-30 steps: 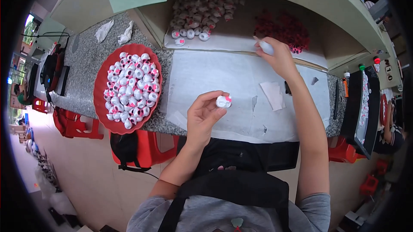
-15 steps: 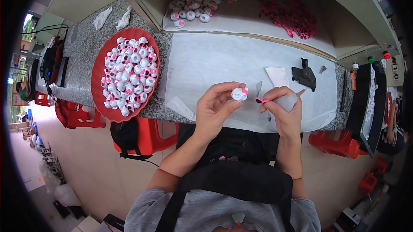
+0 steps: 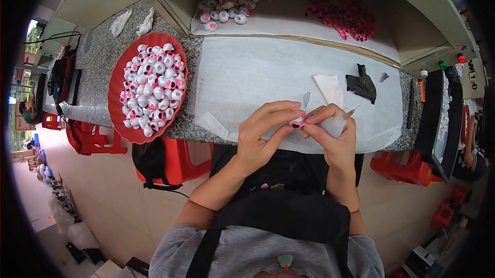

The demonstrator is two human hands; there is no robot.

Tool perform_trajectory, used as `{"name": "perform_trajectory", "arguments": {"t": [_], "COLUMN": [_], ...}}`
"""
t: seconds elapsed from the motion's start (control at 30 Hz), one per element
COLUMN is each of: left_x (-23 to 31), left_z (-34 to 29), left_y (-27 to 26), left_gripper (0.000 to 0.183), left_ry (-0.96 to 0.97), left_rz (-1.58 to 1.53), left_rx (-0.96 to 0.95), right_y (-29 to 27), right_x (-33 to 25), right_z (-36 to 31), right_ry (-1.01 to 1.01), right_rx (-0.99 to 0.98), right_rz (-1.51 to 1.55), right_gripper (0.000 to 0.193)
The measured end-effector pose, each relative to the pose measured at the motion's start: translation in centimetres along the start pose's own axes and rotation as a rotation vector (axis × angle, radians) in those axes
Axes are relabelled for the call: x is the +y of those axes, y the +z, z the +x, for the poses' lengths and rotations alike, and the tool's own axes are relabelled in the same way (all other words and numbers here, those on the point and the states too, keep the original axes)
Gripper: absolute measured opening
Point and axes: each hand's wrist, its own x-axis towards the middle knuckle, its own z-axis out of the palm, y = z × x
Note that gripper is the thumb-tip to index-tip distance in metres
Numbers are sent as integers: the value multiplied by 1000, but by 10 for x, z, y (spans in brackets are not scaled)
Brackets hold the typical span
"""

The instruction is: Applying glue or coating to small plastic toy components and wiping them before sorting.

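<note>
Over the front of the white sheet, my left hand [image 3: 260, 133] and my right hand [image 3: 332, 139] meet at the fingertips. A small pink-and-black piece [image 3: 297, 125] shows between them, pinched by my right thumb and forefinger. The white rounded piece with a pink patch, plain in my left fingers in the earlier view, is now mostly hidden by them. Tucked in my right palm is a translucent squeeze bottle [image 3: 337, 125], its thin needle tip pointing up and right. Left of my hands stands a red scalloped bowl [image 3: 114, 90], heaped with white pieces [image 3: 152, 90] bearing pink parts.
On the white sheet [image 3: 247, 72] lie a folded white paper [image 3: 329, 90], a black scrap [image 3: 362, 83] and a clear strip [image 3: 306, 98]. The shelf behind holds more white pieces [image 3: 227, 0] and a pink pile [image 3: 343, 15]. A red stool [image 3: 193, 162] stands below.
My hands have come together, the right moving left with the pink-and-black piece until it meets my left fingertips. The white rounded piece has become mostly hidden.
</note>
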Motion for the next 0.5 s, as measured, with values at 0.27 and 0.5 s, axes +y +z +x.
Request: {"name": "perform_trajectory", "arguments": {"t": [0.27,0.5], "left_x": [-1,-1], "left_z": [-5,-8], "left_y": [0,-5], "left_gripper": [27,26], "left_ry": [-161,-314], "left_rz": [-347,-575], "left_rx": [19,-66], "right_y": [3,5], "right_x": [12,4], "right_z": [-4,-3], "right_ry": [-140,-81], "right_rx": [88,-77], "right_rz": [-202,-109], "right_gripper": [19,29]}}
